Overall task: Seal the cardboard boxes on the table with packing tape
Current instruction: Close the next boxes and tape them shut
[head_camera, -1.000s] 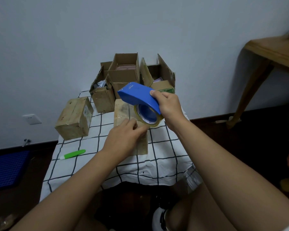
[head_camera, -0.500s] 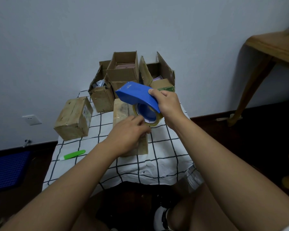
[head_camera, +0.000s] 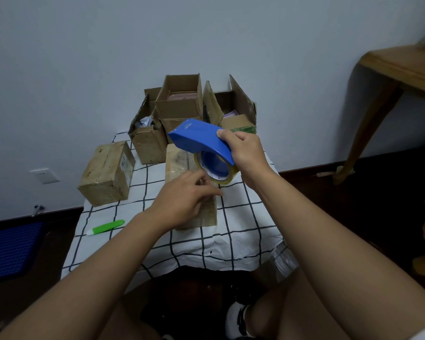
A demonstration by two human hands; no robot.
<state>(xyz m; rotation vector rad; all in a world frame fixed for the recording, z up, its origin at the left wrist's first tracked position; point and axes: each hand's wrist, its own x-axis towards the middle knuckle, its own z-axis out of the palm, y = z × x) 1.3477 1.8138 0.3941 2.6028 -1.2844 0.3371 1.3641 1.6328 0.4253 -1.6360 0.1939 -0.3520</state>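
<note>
1. Right hand [head_camera: 245, 153]: fingers curled round the blue tape dispenser [head_camera: 199, 141], held above the table [head_camera: 231, 231].
2. Left hand [head_camera: 184, 202]: fingertips pinched at the clear tape roll [head_camera: 216, 168] (whether they hold the tape end cannot be told).
3. Closed box [head_camera: 182, 165]: lying under both hands, mid-table.
4. Sealed box [head_camera: 108, 173]: at left.
5. Three open boxes [head_camera: 179, 104]: at the rear.
6. Green cutter [head_camera: 106, 227]: front left.

Both bare forearms reach forward and converge. The right hand [head_camera: 245, 153] is raised, its fingers curled around the tape dispenser [head_camera: 200, 141] — the left hand [head_camera: 184, 200] sits lower, fingertips pinching at the tape roll's [head_camera: 216, 168] edge.
</note>
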